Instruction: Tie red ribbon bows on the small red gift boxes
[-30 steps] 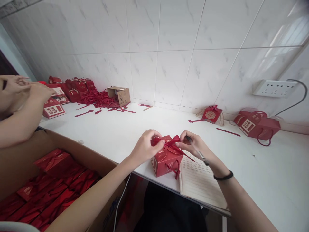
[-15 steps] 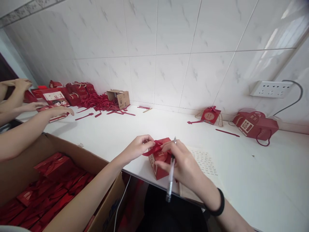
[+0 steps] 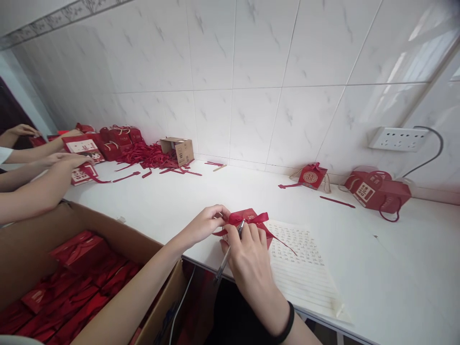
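A small red gift box stands at the table's front edge, tied with a red ribbon. The ribbon forms a bow on top, and one thin tail trails right over a handwritten sheet of lined paper. My left hand is at the box's left side, thumb and fingers closed on the ribbon's left part. Curled over the front of the box, my right hand keeps a pen between its fingers. Its fingertips touch the bow area; the contact itself is partly hidden.
Left below the table, a large carton holds many red boxes. Red ribbons lie heaped by a small cardboard box. A co-worker's hands handle a red-and-white box. Against the wall stand red gift boxes and a power strip.
My right hand has moved left and down across the box's front, the pen tilting with it. The bow and its right tail now show. The co-workers' hands at left have shifted too.
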A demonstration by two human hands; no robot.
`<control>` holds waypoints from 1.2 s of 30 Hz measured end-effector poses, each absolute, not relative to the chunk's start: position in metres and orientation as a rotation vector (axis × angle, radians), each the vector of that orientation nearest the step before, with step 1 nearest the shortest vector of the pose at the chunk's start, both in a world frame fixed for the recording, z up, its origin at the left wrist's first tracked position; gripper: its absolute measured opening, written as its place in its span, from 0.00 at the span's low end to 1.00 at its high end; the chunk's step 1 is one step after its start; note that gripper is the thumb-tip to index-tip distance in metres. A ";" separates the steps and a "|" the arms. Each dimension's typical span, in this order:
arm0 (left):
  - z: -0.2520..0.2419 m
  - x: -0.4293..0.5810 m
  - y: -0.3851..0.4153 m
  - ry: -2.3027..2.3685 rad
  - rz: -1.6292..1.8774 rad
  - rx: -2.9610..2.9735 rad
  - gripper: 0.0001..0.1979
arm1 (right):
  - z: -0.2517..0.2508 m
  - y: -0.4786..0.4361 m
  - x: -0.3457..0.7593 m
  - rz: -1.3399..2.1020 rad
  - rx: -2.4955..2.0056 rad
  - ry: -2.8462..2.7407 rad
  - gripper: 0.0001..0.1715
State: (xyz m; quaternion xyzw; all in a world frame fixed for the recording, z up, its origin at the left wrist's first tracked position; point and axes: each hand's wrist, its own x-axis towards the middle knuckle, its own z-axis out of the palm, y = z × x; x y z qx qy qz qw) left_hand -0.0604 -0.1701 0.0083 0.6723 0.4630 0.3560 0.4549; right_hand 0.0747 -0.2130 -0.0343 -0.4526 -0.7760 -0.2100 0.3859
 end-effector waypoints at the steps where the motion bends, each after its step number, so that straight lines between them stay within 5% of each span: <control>1: 0.007 -0.061 -0.169 1.145 0.884 1.667 0.08 | -0.034 -0.213 0.073 -0.539 -1.170 -1.982 0.10; 9: 0.009 -0.061 -0.172 1.185 0.883 2.005 0.09 | -0.037 -0.213 0.098 -0.082 -0.825 -1.760 0.07; 27: 0.003 -0.034 -0.185 1.543 1.030 2.100 0.01 | -0.055 -0.212 0.128 -0.144 -0.642 -1.836 0.08; 36: 0.015 -0.036 -0.196 1.541 0.861 2.391 0.10 | -0.057 -0.215 0.132 -0.018 -0.582 -1.823 0.10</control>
